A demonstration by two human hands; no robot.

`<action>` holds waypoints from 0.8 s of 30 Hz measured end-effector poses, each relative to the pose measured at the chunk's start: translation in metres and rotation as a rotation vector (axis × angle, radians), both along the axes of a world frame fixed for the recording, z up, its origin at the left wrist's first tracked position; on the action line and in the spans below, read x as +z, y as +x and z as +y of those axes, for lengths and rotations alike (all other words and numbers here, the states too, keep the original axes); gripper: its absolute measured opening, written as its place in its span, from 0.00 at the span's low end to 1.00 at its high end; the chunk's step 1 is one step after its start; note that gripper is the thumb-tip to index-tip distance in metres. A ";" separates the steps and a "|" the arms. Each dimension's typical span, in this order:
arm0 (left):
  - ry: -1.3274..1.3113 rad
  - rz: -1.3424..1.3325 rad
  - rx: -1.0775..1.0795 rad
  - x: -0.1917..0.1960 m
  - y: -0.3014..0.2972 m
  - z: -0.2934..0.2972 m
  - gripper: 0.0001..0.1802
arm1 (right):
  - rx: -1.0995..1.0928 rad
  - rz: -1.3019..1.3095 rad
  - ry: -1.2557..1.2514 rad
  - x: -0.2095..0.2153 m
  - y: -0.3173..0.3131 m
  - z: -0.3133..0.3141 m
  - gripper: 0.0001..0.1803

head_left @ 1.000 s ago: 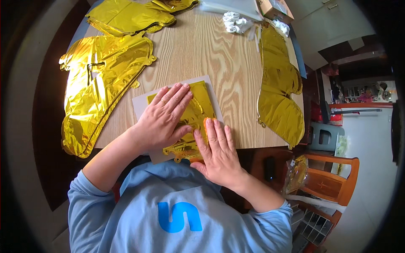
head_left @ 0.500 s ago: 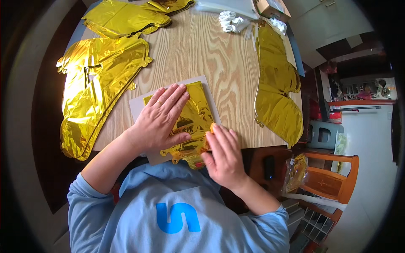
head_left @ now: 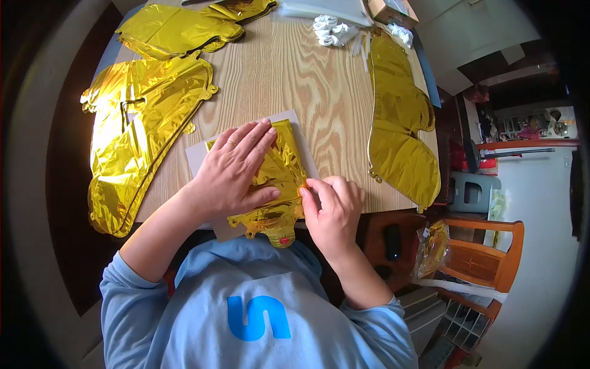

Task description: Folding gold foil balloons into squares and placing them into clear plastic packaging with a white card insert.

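A gold foil balloon (head_left: 284, 161), folded flat, lies on a pale grey board (head_left: 198, 161) at the table's near edge. My left hand (head_left: 236, 163) presses flat on the foil with its fingers stretched out and covers part of it. At the foil's right side, my right hand (head_left: 335, 206) pinches its edge between thumb and fingers. The balloon's lower end, with small tabs and a reddish spot, hangs past the board toward my body.
Flat gold balloons lie in a stack on the left (head_left: 147, 123), at the far left (head_left: 172, 31) and along the right edge (head_left: 399, 123). White ribbon bundles (head_left: 332, 32), clear plastic bags (head_left: 322, 9) and a cardboard box (head_left: 393, 12) stand at the back. A wooden chair (head_left: 476, 264) is at right.
My right hand has turned and closed its fingertips on the foil's right edge, its wrist shifting slightly right. My left hand stays pressed on the foil.
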State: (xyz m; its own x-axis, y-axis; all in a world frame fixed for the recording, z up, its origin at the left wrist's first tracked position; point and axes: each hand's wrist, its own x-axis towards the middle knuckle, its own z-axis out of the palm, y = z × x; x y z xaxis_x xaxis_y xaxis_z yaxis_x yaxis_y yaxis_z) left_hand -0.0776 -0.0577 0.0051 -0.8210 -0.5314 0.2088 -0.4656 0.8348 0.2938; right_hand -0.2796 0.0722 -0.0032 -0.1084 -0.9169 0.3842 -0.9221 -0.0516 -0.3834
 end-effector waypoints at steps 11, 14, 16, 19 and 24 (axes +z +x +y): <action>-0.037 -0.097 0.069 -0.001 -0.010 0.008 0.54 | 0.065 0.027 -0.021 0.001 -0.009 -0.005 0.13; -0.050 -0.106 0.094 -0.002 -0.013 0.011 0.56 | 0.052 0.006 -0.049 -0.002 -0.010 -0.004 0.12; -0.061 -0.104 0.099 -0.004 -0.014 0.012 0.58 | 0.037 -0.016 -0.065 -0.003 -0.010 -0.002 0.12; -0.045 -0.092 0.104 -0.004 -0.013 0.012 0.58 | 0.008 -0.042 -0.043 -0.001 -0.008 0.004 0.12; 0.034 -0.028 0.095 0.000 -0.014 0.009 0.58 | -0.070 -0.184 0.141 0.010 -0.010 0.006 0.13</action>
State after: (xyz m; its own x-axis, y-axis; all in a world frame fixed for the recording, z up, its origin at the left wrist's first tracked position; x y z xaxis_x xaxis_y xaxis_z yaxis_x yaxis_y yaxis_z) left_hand -0.0917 -0.0487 0.0053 -0.7718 -0.6136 0.1671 -0.5507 0.7763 0.3068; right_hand -0.2901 0.0785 0.0064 -0.2298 -0.9479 0.2205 -0.8356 0.0760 -0.5441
